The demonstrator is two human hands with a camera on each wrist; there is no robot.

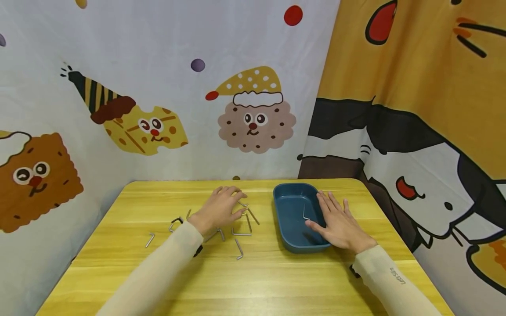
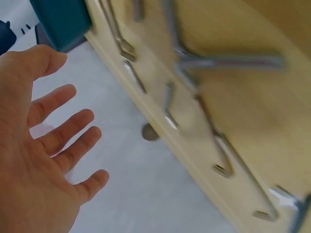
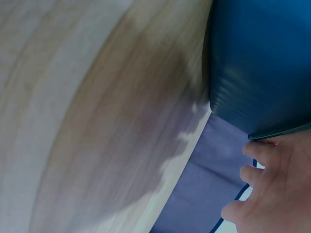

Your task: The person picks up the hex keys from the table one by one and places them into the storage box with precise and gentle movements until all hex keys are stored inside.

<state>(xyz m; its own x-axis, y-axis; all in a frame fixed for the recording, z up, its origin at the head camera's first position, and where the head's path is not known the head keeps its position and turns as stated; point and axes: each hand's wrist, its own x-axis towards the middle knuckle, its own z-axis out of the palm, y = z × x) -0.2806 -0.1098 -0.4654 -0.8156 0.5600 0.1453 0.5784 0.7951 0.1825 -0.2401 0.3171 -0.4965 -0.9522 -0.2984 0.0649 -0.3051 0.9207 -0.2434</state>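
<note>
Two hands over one wooden table (image 1: 221, 285), head view. The left hand (image 1: 217, 208), one of the pair, lies just left of centre above a scatter of L-shaped metal rods (image 1: 242, 234); its thumb and fingers stand apart, as the left wrist view also shows, with the rods to the right of the hand in that frame. At least eight rods lie on the table, from left of centre to the middle of the frame; the exact number cannot be told, since hand and sleeve cover part of the group. One further rod (image 1: 305, 213) is inside the single blue tray (image 1: 290, 224), right of centre. The right hand (image 1: 337, 224) rests on the tray's right rim, fingers extended and thumb apart from them, over the interior. Two pale sleeves (image 1: 152, 274) enter from the lower edge. Behind, one white cloth (image 1: 166, 39) bears three cartoon food figures; one yellow cloth (image 1: 431, 79) fills the upper right.
</note>
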